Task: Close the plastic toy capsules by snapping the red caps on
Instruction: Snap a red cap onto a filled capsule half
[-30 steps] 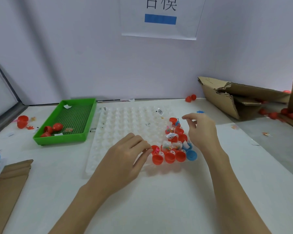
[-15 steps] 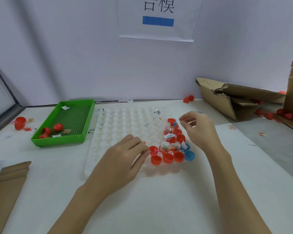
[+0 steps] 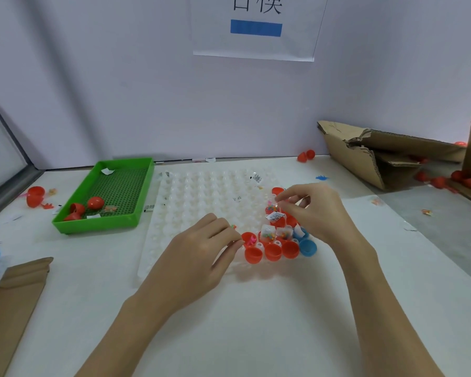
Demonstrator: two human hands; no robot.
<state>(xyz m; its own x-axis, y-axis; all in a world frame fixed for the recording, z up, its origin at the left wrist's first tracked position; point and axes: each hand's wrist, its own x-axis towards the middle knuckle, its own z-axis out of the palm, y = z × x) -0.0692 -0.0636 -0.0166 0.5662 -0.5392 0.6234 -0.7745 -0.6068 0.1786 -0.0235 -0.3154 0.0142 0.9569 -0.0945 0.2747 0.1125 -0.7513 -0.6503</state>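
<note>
So the open capsules [image 3: 279, 242] are bunched at the near-right corner of the white dimpled tray [image 3: 201, 202], roughly 5 o'clock on the tray. The front row is three red caps [image 3: 272, 251] lying mouth-up plus one blue cap [image 3: 307, 247], with the clear halves [image 3: 267, 233] holding little toys seated right behind them at 12 o'clock from the caps. No long axis to speak of, they're round cups, openings pointed up.

The cluster is bracketed by both hands. The left hand [image 3: 199, 257] is laid on the tray at about 9 o'clock from the caps, fingers loosely curled, tips just beside the leftmost red cap; something small and red might be touched there, but whether anything is gripped can't be told. The right hand [image 3: 318, 213] is held over the far side of the cluster at about 1 o'clock, thumb and forefinger pinched on something small, looks like a bagged toy [image 3: 273, 206], though it's too tiny to call for sure.

Judging from that, the front-row caps are nearer the left hand, so a cap would probably be flipped over and pressed onto a clear half straight behind it.

Further out: a green tray [image 3: 65, 224] with a few red halves at 10 o'clock, torn cardboard boxes [image 3: 365, 159] at 2 o'clock.
</note>
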